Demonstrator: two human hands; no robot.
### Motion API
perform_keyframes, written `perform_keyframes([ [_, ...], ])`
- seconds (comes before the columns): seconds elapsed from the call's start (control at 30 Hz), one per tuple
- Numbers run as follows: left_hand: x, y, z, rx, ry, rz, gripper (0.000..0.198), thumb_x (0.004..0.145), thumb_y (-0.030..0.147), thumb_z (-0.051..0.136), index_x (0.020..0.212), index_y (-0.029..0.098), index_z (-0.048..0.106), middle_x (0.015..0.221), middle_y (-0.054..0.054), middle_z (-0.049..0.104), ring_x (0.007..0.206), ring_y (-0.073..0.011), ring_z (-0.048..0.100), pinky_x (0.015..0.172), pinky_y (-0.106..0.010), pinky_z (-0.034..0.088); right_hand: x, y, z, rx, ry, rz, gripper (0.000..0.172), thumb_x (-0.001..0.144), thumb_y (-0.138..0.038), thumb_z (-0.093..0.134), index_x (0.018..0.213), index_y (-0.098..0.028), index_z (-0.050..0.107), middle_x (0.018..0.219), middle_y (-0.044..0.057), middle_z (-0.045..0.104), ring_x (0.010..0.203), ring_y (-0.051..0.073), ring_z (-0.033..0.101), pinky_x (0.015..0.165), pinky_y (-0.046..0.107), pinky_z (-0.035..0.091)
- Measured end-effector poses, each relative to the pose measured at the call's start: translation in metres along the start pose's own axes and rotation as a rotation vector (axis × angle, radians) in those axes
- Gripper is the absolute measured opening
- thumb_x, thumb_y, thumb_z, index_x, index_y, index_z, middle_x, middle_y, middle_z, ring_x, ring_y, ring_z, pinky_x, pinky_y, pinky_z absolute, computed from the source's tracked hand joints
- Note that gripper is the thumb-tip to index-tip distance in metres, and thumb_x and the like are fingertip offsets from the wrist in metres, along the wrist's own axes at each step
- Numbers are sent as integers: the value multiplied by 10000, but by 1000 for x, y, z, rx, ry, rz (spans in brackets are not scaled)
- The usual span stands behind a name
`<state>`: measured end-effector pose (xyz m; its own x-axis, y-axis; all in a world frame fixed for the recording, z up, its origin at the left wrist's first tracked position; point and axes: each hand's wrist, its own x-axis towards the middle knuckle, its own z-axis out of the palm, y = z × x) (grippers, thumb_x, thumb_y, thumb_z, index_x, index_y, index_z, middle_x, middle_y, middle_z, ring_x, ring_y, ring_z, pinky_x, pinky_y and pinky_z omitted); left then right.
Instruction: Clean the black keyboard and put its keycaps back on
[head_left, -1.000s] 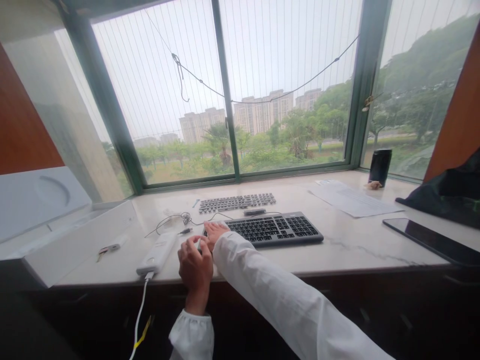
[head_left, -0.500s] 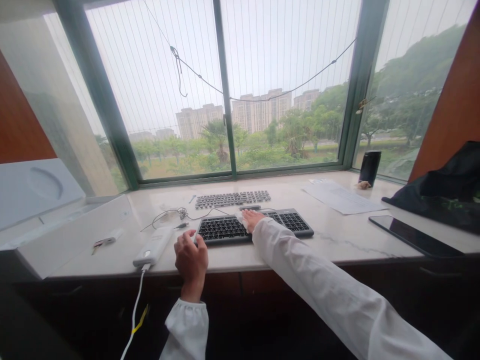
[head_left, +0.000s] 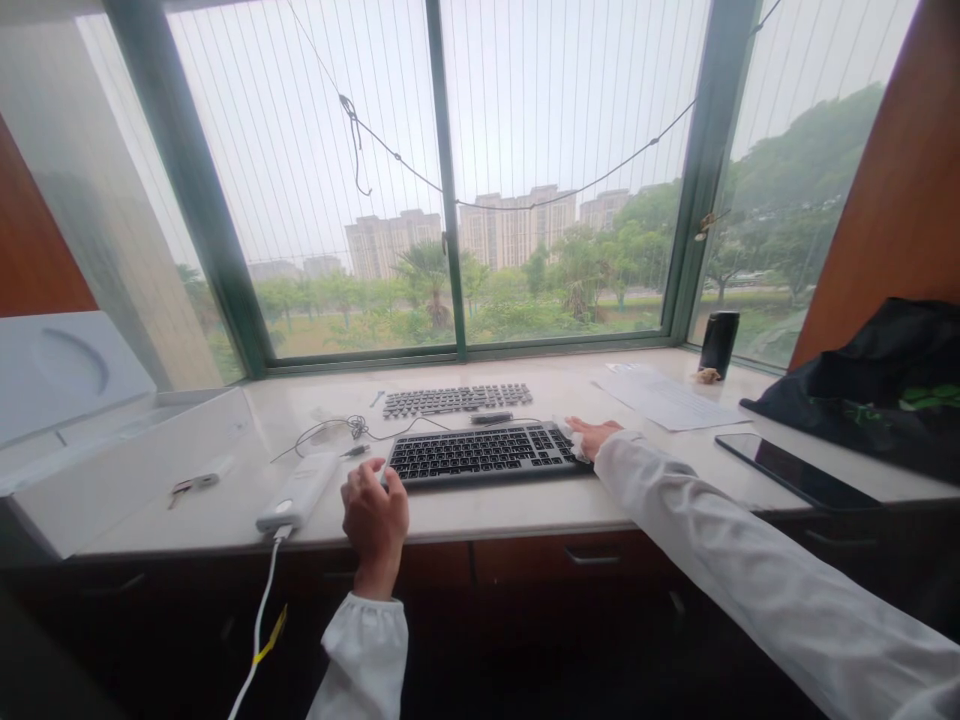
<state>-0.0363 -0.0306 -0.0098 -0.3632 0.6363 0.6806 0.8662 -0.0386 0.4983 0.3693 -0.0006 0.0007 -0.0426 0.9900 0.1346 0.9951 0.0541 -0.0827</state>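
Sliding rightward, your right hand (head_left: pixel 592 435) now lies flat, fingers together, at the right end of the black keyboard (head_left: pixel 484 453) on the marble sill (head_left: pixel 480 510), your left hand (head_left: pixel 375 522) curled at its left corner; light and stiff, it looks best held by both short ends.

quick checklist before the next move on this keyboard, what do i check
1. Keyboard lying flat on the marble counter: ok
2. Right hand resting at the keyboard's right end: ok
3. Left hand free of any held item: cannot tell, its fingers curl at the keyboard's left end
4. Thin wire apart from both hands: ok
5. White power bank cable kept on the counter: not ok, it hangs over the edge
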Motion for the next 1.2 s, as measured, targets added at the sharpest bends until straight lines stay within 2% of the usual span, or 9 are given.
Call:
perform_keyframes([
  [0.1, 0, 1, 0, 2, -4, -5, 203, 917, 305, 456, 1043, 218, 589, 1017, -71, 628, 982, -255, 541, 698, -326, 438, -13, 10, 1, -22, -10, 21, 373, 927, -262, 530, 1296, -209, 552, 1385, 120, 520, 1248, 262, 513, 1039, 472, 422],
  [0.2, 0, 1, 0, 4, -5, -6, 204, 917, 309, 458, 1043, 220, 591, 1023, -73, 629, 983, -256, 541, 693, -327, 438, -26, 12, 4, -34, -22, 25, 549, 852, -151, 462, 1400, -190, 486, 1490, 127, 426, 1394, 288, 360, 1139, 486, 293],
  [0.27, -1, 1, 0, 6, -3, -3, 204, 917, 311, 459, 1045, 222, 591, 1024, -72, 629, 982, -256, 541, 694, -327, 439, -36, 11, 5, -31, -23, 17, 607, 831, -165, 431, 1438, -171, 443, 1513, 115, 388, 1414, 281, 320, 1153, 496, 259],
  [0.4, -1, 1, 0, 10, -4, 1, 210, 920, 314, 448, 1041, 222, 593, 1005, -71, 627, 970, -256, 543, 694, -324, 438, -57, 7, 3, 1, -17, -16, 559, 916, -314, 309, 1452, -210, 429, 1512, 76, 381, 1412, 238, 324, 1155, 490, 254],
  [0.53, -1, 2, -1, 13, -9, -1, 210, 917, 309, 447, 1032, 218, 598, 1002, -76, 627, 970, -258, 544, 691, -323, 435, -74, 8, -3, 65, -8, -126, 562, 945, -467, 299, 1447, -252, 431, 1502, 53, 396, 1397, 234, 357, 1139, 504, 276],
  [0.77, -1, 2, -3, 17, -19, -4, 210, 909, 304, 464, 1038, 212, 601, 1008, -77, 630, 986, -261, 549, 692, -325, 430, -86, 16, -6, 144, 128, -263, 457, 948, -383, 357, 1331, -269, 577, 1344, 57, 588, 1261, 224, 540, 1105, 453, 366],
  [0.9, -1, 3, -4, 18, -14, 1, 203, 907, 302, 464, 1031, 214, 598, 1012, -71, 629, 978, -260, 552, 702, -327, 432, -94, 17, -4, 154, 228, -193, 453, 949, -433, 358, 1255, -261, 644, 1192, 62, 696, 1228, 265, 560, 1025, 460, 457],
  [1.03, -1, 3, -6, 5, -15, -3, 197, 904, 300, 466, 1023, 216, 598, 1015, -66, 633, 967, -251, 557, 721, -330, 433, -103, 15, -4, 194, 299, -161, 433, 952, -443, 347, 1037, -258, 729, 1018, 88, 743, 1150, 276, 603, 939, 435, 511],
  [1.2, -2, 14, -12, -17, 6, 55, 197, 898, 296, 471, 1031, 228, 599, 1033, -55, 630, 986, -249, 551, 756, -337, 441, -103, 22, -6, 470, 503, 45, 489, 921, -547, 361, 984, -205, 706, 958, 110, 732, 902, 290, 682, 862, 447, 533],
])
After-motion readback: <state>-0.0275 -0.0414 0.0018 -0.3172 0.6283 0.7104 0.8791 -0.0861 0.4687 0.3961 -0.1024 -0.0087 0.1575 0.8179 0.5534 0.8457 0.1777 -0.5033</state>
